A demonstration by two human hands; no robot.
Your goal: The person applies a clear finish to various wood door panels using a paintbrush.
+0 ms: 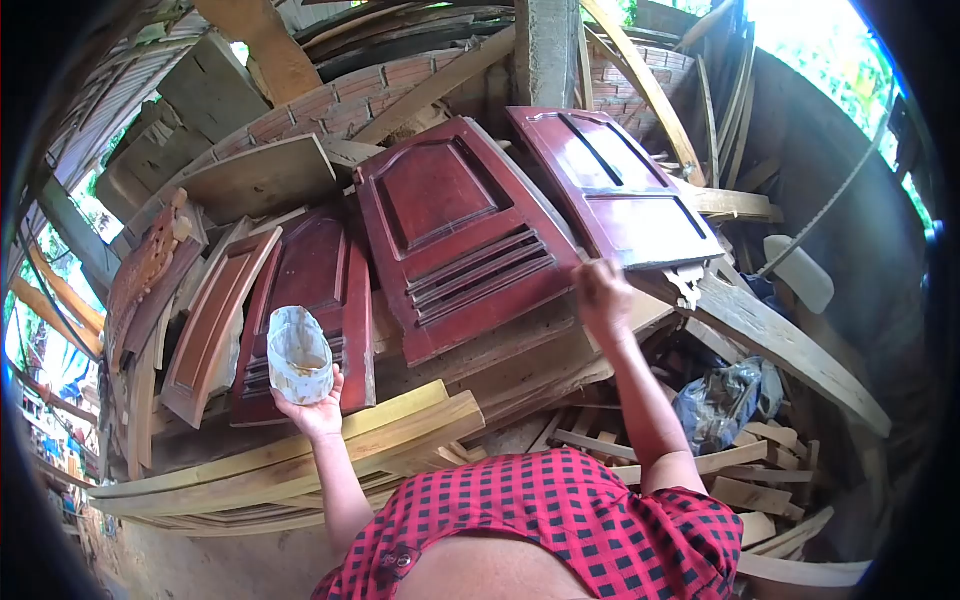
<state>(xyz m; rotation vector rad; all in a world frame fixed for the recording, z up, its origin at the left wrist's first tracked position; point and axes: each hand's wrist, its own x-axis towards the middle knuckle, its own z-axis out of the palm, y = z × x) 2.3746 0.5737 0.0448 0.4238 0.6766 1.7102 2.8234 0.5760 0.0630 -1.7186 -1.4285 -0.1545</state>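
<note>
My left hand [314, 407] is wrapped round the lower part of a cut-open whitish plastic container [299, 355], tilted so that its stained inside shows. Behind the container leans a dark red panel [310, 260]. My right hand [604, 298] is raised with curled fingers at the lower right edge of the middle red door panel [440, 215], which has an arched inset and several slats. What those fingers hold, if anything, is too small to make out. Above and right of this hand lies another glossy red panel [640, 225] with a dark slot.
Long pale boards [400, 430] lie in front of the panels. Scrap wood [770, 480] and a bluish plastic bag [728, 400] are at the lower right, below a long plank [790, 345]. A concrete post [545, 60] and brick wall [350, 95] stand behind.
</note>
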